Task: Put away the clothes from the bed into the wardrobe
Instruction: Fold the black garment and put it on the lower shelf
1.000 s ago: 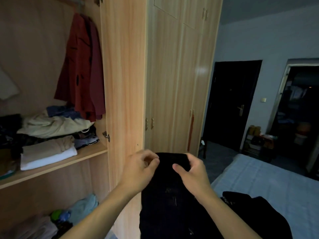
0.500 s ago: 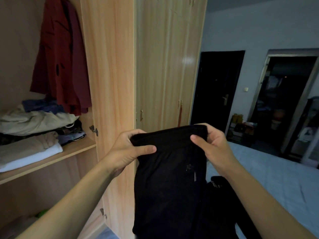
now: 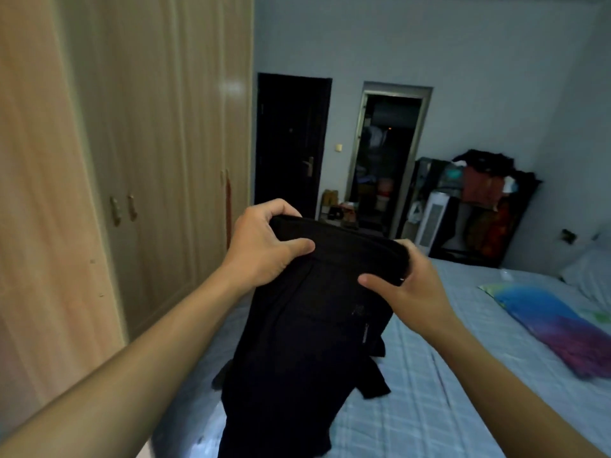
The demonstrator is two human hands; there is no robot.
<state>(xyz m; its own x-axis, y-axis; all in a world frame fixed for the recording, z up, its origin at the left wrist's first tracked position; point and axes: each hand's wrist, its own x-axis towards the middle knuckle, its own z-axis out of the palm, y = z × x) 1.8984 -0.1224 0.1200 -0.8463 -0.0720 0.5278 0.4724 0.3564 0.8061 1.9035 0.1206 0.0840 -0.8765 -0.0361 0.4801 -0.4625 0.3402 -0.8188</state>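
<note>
While the left hand [image 3: 264, 244] clamps one end of the waistband, thumb laid across the front and fingers curled over the top edge, the right hand [image 3: 408, 285] pinches the other end the same way, thumb forward on the cloth. Between them hangs a pair of black trousers [image 3: 307, 342], held up in the air at chest height, the waistband stretched nearly flat and tilted a little down toward the right. The fabric drops straight from the hands and its lower part falls out of sight at the bottom of the view. A small pale tag or zipper pull shows on the right side of the garment.

Under and behind the trousers lies the bed [image 3: 429, 391], covered in a pale blue checked sheet. Another dark garment [image 3: 373, 381] sits crumpled on it, partly hidden by the hanging trousers. Further right on the sheet is a bright blue and purple pillow [image 3: 555, 328].

To the left stands the wardrobe [image 3: 139, 160], its light wooden doors shut in this part. Beyond it, against the far wall, are a dark door [image 3: 291, 143] and an open doorway [image 3: 386, 153].
</note>
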